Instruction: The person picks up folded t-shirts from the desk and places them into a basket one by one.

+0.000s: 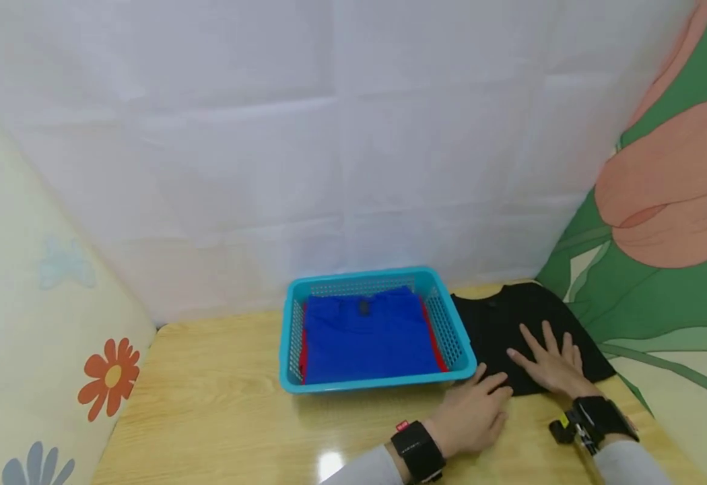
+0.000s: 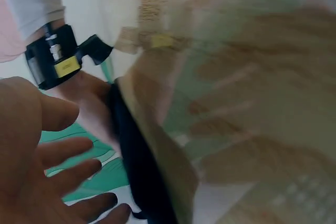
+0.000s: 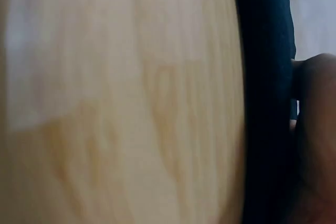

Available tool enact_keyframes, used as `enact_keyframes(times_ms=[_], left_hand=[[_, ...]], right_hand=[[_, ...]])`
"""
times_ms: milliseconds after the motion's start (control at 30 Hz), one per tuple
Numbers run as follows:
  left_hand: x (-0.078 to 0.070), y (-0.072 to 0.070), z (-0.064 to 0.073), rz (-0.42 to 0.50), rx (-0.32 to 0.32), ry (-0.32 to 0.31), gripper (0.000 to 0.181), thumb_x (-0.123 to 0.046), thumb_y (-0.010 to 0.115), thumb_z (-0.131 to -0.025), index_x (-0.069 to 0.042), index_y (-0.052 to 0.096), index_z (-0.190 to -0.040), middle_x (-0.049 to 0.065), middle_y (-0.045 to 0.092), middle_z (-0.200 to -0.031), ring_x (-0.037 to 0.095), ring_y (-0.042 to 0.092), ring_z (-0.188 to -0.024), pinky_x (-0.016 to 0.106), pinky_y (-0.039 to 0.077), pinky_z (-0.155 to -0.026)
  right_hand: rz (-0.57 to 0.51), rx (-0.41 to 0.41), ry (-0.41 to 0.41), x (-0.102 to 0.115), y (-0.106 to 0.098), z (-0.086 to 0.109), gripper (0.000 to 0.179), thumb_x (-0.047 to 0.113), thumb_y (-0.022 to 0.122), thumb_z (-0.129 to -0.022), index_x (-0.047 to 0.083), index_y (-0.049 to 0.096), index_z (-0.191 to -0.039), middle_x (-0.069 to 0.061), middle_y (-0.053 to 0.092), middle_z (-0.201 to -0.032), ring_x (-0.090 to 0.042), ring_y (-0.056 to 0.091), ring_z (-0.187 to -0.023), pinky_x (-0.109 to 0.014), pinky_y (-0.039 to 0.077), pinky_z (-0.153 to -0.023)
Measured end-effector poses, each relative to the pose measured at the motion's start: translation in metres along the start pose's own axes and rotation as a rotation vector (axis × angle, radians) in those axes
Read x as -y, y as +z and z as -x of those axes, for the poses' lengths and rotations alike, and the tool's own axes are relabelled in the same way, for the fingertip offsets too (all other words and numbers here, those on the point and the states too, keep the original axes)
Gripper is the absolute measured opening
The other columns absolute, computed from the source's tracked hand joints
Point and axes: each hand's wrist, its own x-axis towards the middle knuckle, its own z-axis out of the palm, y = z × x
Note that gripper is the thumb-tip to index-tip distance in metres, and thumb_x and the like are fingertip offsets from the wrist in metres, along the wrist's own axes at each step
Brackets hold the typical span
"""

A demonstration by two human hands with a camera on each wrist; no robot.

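A black short-sleeved shirt (image 1: 485, 337) lies spread on the wooden table, right of a blue plastic basket (image 1: 378, 386). My right hand (image 1: 556, 369) rests on the shirt with its fingers straight and spread. Beside the shirt's lower left edge, close to the basket's front right corner, is my left hand (image 1: 471, 414), its fingers loosely extended. In the left wrist view these fingers (image 2: 68, 174) hold nothing, and the shirt's edge (image 2: 142, 171) shows beyond them. The right wrist view catches the dark shirt hem (image 3: 265, 98) and only part of the right hand (image 3: 320, 135).
Inside the basket lies a folded blue shirt (image 1: 368, 343) with red cloth (image 1: 437, 347) under it. A white sheet (image 1: 256, 168) hangs behind the table (image 1: 220, 404). Patterned walls stand at both sides, the right one (image 1: 675, 296) close to the shirt.
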Motion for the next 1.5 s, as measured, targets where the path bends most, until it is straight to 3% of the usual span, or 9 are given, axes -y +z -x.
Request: enact_keyframes(times_ms=[167, 333, 533, 733, 967, 1100, 1267, 1367, 1500], left_hand=[[-0.012, 0.021, -0.009, -0.035, 0.184, -0.088, 0.059, -0.053, 0.033, -0.101, -0.022, 0.033, -0.151, -0.006, 0.026, -0.155, 0.006, 0.016, -0.143, 0.025, 0.005, -0.116], [-0.022, 0.022, -0.010, -0.080, 0.295, -0.127, 0.066, -0.061, 0.033, -0.098, -0.026, 0.027, -0.153, -0.010, 0.022, -0.156, 0.009, 0.013, -0.144, 0.023, 0.009, -0.115], [-0.031, 0.011, -0.009, -0.147, 0.325, -0.121, 0.063, -0.063, 0.033, -0.097, -0.030, 0.031, -0.151, -0.012, 0.024, -0.154, 0.007, 0.018, -0.143, 0.026, 0.016, -0.115], [-0.040, 0.006, 0.001, -0.102, 0.346, -0.090, 0.053, -0.057, 0.036, -0.100, -0.031, 0.042, -0.146, -0.013, 0.033, -0.150, 0.001, 0.023, -0.139, 0.021, 0.012, -0.114], [-0.044, 0.002, 0.016, -0.003, 0.285, -0.083, 0.042, -0.052, 0.045, -0.099, -0.033, 0.058, -0.134, -0.015, 0.046, -0.140, -0.001, 0.038, -0.131, 0.020, 0.024, -0.110], [-0.034, -0.006, 0.029, 0.257, 0.215, -0.134, 0.036, -0.048, 0.049, -0.099, -0.028, 0.066, -0.125, -0.015, 0.056, -0.128, -0.001, 0.048, -0.120, 0.019, 0.032, -0.104], [-0.019, -0.015, 0.045, 0.601, 0.041, -0.454, 0.037, -0.048, 0.054, -0.096, -0.026, 0.061, -0.125, -0.006, 0.048, -0.134, 0.014, 0.045, -0.121, 0.029, 0.042, -0.095], [-0.019, -0.013, 0.049, 0.676, -0.054, -0.634, 0.045, -0.050, 0.059, -0.093, -0.026, 0.052, -0.130, 0.001, 0.039, -0.140, 0.023, 0.039, -0.123, 0.034, 0.045, -0.092], [-0.023, -0.009, 0.050, 0.727, -0.160, -0.731, 0.054, -0.048, 0.065, -0.089, -0.024, 0.044, -0.134, 0.009, 0.033, -0.140, 0.026, 0.034, -0.123, 0.035, 0.043, -0.093]], right_hand=[[-0.015, 0.072, 0.043, -0.005, 0.005, 0.018, 0.087, 0.061, 0.041, -0.097, 0.009, 0.004, -0.156, -0.036, -0.016, -0.151, -0.067, -0.023, -0.125, -0.074, -0.016, -0.096], [0.010, 0.097, 0.049, -0.009, 0.001, 0.023, 0.088, 0.062, 0.042, -0.096, 0.006, 0.007, -0.155, -0.039, -0.013, -0.150, -0.071, -0.017, -0.124, -0.077, -0.010, -0.095], [0.032, 0.116, 0.051, -0.007, -0.008, 0.032, 0.089, 0.063, 0.041, -0.096, 0.006, 0.006, -0.155, -0.039, -0.013, -0.150, -0.070, -0.017, -0.125, -0.077, -0.009, -0.095], [0.052, 0.150, 0.075, -0.002, -0.005, 0.050, 0.091, 0.066, 0.040, -0.094, 0.006, 0.007, -0.155, -0.040, -0.011, -0.149, -0.071, -0.014, -0.124, -0.079, -0.007, -0.094], [0.119, 0.130, 0.072, 0.006, 0.006, 0.070, 0.091, 0.069, 0.039, -0.093, 0.010, 0.010, -0.156, -0.040, -0.005, -0.150, -0.072, -0.006, -0.125, -0.079, -0.001, -0.094], [0.148, 0.103, 0.084, 0.011, 0.016, 0.080, 0.091, 0.071, 0.037, -0.092, 0.013, 0.011, -0.156, -0.040, -0.001, -0.150, -0.072, 0.000, -0.124, -0.079, 0.003, -0.094], [0.167, 0.081, 0.118, 0.022, 0.026, 0.093, 0.092, 0.075, 0.033, -0.091, 0.014, 0.013, -0.156, -0.040, 0.002, -0.149, -0.072, 0.004, -0.123, -0.079, 0.006, -0.092], [0.194, 0.072, 0.138, 0.028, 0.028, 0.103, 0.093, 0.076, 0.033, -0.089, 0.013, 0.016, -0.156, -0.041, 0.005, -0.147, -0.073, 0.008, -0.120, -0.079, 0.009, -0.090], [0.224, 0.052, 0.149, 0.035, 0.028, 0.113, 0.094, 0.077, 0.034, -0.089, 0.012, 0.019, -0.155, -0.041, 0.010, -0.144, -0.073, 0.014, -0.117, -0.080, 0.013, -0.088]])
